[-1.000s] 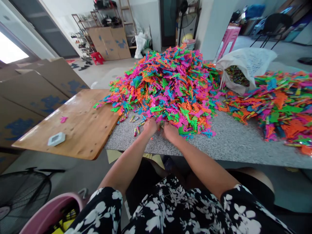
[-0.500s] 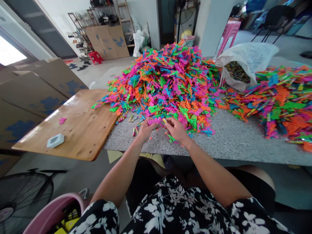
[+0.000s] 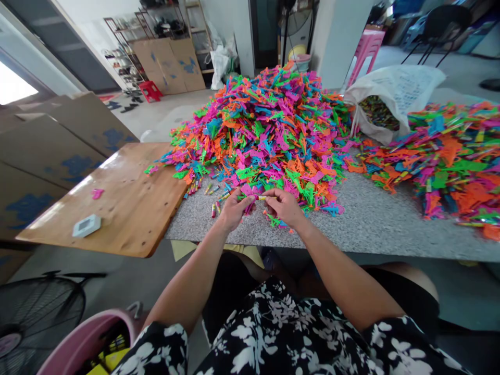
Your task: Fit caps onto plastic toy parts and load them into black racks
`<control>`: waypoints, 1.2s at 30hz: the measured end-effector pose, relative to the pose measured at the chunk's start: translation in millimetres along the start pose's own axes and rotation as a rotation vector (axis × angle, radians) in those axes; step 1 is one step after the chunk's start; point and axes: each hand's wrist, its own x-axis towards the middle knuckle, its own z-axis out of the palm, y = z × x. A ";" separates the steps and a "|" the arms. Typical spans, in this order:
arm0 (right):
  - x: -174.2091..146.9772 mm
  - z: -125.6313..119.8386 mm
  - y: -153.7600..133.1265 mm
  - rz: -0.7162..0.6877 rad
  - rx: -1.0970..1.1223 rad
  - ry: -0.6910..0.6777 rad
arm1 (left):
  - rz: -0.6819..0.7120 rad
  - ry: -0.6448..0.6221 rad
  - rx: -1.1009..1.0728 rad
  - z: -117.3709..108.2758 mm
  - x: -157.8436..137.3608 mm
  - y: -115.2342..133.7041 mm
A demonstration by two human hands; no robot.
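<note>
My left hand (image 3: 233, 211) is closed on a pink plastic toy piece (image 3: 249, 208), mostly covered by the fingers; its shape looks like a small toy gun. Between the fingertips of my right hand (image 3: 286, 208) is a small yellow-and-white tube (image 3: 261, 198), its end at the pink piece. Whether the tube sits in the piece I cannot tell. Just beyond both hands rises a large heap of plastic toy pieces (image 3: 269, 125) in pink, orange, green and blue. Several small tubes (image 3: 216, 209) lie on the grey speckled table (image 3: 351, 224) by my left hand.
To the right lies a second heap of toy pieces with tubes (image 3: 453, 156), beside a white sack (image 3: 420, 86) of small tubes. A wooden board (image 3: 128, 203) at left carries a white device (image 3: 86, 225) and a pink piece (image 3: 97, 193). A pink tub (image 3: 74, 338) and fan (image 3: 35, 312) stand below.
The pink piece has turned downward in my left hand. My right hand has brought the small tube level against it. The view has shifted slightly.
</note>
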 end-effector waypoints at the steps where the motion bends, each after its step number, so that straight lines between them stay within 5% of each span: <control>1: -0.5 -0.3 -0.9 0.004 -0.005 -0.007 | 0.004 -0.004 0.000 -0.6 0.0 -0.2; 17: -4.3 -15.7 -12.3 -0.093 -0.225 -0.025 | 0.077 -0.158 0.154 -1.6 -3.2 5.2; 21: -2.2 -17.0 -7.6 -0.025 -0.109 -0.054 | 0.084 -0.214 0.242 -0.6 -4.1 9.5; 25: 1.2 -20.3 -2.3 0.031 0.035 -0.097 | 0.046 -0.310 0.291 -1.3 -5.4 13.3; 30: 2.3 -19.2 -3.1 0.015 -0.063 -0.107 | -0.024 -0.356 0.375 -1.6 -4.3 8.7; 36: -4.9 -16.5 2.8 0.021 -0.040 -0.069 | -0.130 -0.336 0.176 2.2 -5.0 -5.6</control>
